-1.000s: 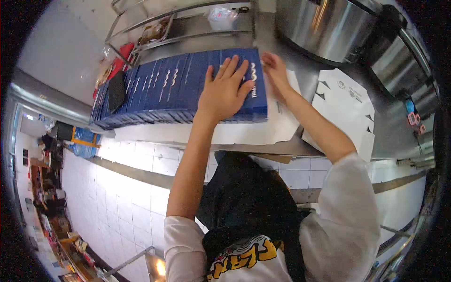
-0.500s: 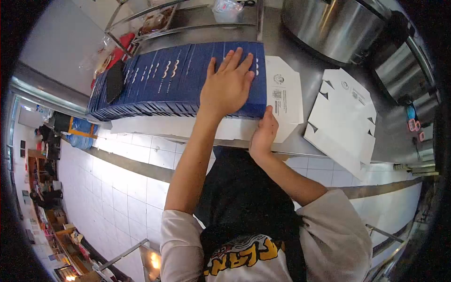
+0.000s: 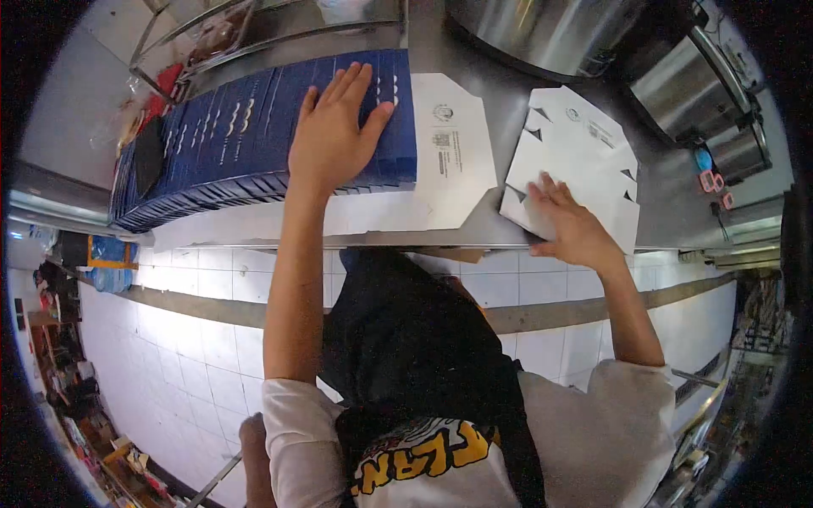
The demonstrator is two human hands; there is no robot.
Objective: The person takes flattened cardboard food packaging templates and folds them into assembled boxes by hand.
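Note:
My left hand lies flat on a long row of blue cardboard boxes, packed tightly side by side with white print on their upper edges. Its fingers are stretched out and the thumb is spread. To the right, my right hand rests with extended fingers on the near part of a loose white cardboard sheet, which has cut corners, dark notches and small print. Beneath the blue row lies another white cardboard sheet, printed with a logo and a code; the boxes cover much of it.
A large steel pot stands behind the white sheets, with another steel container to its right. A metal rack is behind the blue row. The steel counter ends just in front of me, above a tiled floor.
My right hand has left the end of the blue row and moved right onto the loose white sheet. My left hand stays on the boxes, its thumb now spread wider. The view has shifted right.

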